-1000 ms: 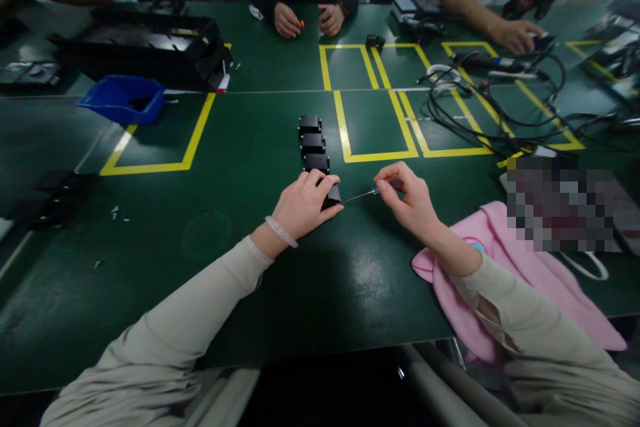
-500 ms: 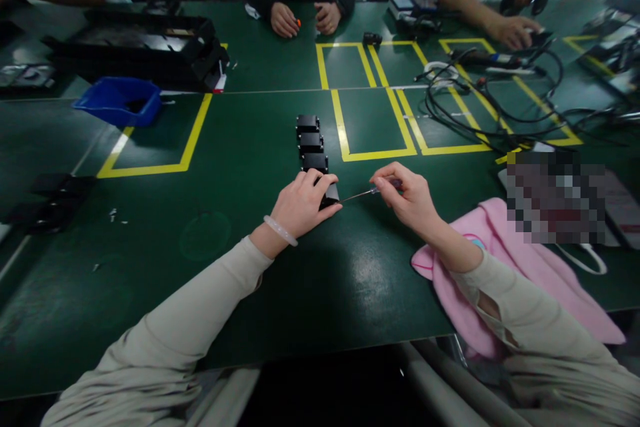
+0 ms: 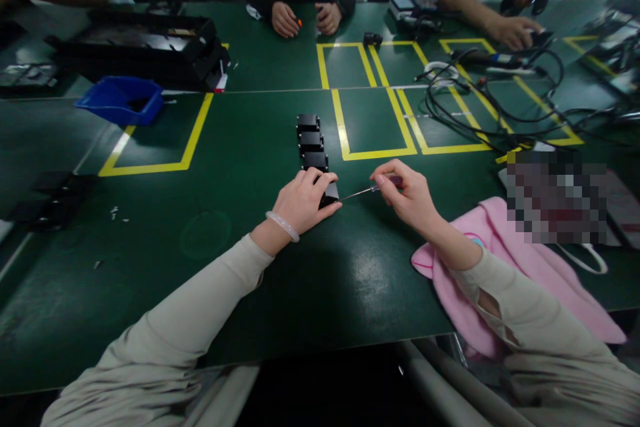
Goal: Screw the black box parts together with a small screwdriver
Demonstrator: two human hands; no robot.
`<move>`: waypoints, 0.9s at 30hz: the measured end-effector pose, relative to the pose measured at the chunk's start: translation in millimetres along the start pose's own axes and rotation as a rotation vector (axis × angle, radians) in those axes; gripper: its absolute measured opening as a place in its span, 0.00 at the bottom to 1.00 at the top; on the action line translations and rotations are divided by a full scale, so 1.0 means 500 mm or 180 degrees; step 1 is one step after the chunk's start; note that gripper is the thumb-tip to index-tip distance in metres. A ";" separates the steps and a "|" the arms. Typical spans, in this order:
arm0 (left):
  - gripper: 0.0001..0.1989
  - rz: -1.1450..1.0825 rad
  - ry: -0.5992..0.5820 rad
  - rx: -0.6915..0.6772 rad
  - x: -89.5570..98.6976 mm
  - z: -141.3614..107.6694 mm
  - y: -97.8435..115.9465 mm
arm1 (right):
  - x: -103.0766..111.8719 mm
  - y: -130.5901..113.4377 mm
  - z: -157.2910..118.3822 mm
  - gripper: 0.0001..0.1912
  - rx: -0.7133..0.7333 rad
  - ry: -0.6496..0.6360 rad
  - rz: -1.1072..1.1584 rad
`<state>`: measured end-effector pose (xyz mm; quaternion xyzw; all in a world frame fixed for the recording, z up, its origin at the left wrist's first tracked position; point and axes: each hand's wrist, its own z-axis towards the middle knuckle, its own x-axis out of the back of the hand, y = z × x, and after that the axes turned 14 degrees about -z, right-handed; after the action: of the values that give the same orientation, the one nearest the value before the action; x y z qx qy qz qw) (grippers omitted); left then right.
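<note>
My left hand (image 3: 305,200) is closed around a small black block-shaped part (image 3: 330,193), the nearest in a row on the green table. Its fingers hide much of that part. Three similar black parts (image 3: 311,141) stand in line just beyond it. Between the fingertips of my right hand (image 3: 405,190) is the handle of a thin screwdriver (image 3: 361,193). The blade points left, and its tip meets the right side of the held part beside my left thumb; what exactly it touches there is too small to make out.
Left lie loose screws (image 3: 115,213), more black parts (image 3: 53,203), a blue bin (image 3: 120,101) and a black tray (image 3: 145,43). Right are a pink cloth (image 3: 530,273) and tangled black cables (image 3: 450,107). Across the table, other people's hands (image 3: 286,20) rest or work near yellow tape outlines.
Hardly anything differs. The screwdriver's handle looks slightly turned in my right fingers, while my left hand and the black parts stay in place.
</note>
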<state>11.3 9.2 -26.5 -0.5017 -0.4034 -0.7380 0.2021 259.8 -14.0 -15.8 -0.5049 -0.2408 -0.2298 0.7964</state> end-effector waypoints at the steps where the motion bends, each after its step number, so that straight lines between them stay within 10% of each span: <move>1: 0.23 -0.0001 0.0004 -0.0007 0.000 0.000 0.000 | -0.001 0.001 0.000 0.07 0.0003 0.0006 0.0027; 27: 0.24 0.0038 -0.0025 0.0051 0.001 0.000 0.003 | -0.005 0.005 0.001 0.03 0.0206 0.0146 0.0063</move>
<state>12.3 8.4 -25.2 -0.5053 -0.4071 -0.7316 0.2090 259.4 -12.4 -18.7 -0.4758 -0.2248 -0.2256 0.8199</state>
